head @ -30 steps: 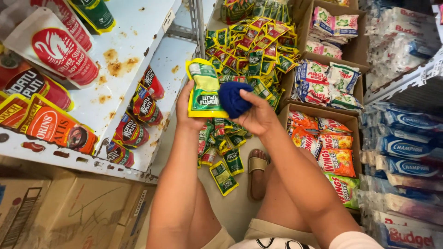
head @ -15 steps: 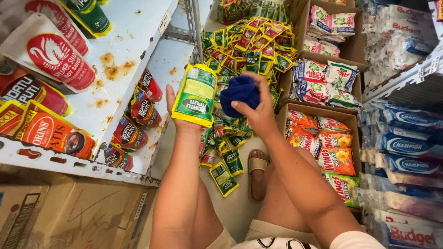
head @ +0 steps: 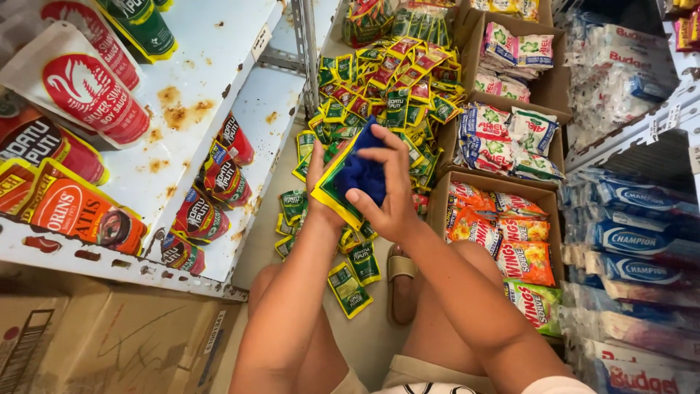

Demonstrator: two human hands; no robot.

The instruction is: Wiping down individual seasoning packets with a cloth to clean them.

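Grip of the left hand (head: 324, 191) closes on a flat green-and-yellow plastic sachet (head: 332, 191), tilted on edge; grip of the right hand (head: 394, 197) presses a crumpled dark-blue cloth (head: 362, 174) against the sachet's face, fingers curled over it. Both are held at frame centre, above the floor. At 12 o'clock lies a heap of matching green, yellow and red sachets (head: 397, 87); at 3 o'clock, open cardboard boxes of orange powder packets (head: 510, 233); at 9 o'clock, a rust-stained white metal shelf (head: 211, 51) bearing red sauce pouches (head: 219, 175).
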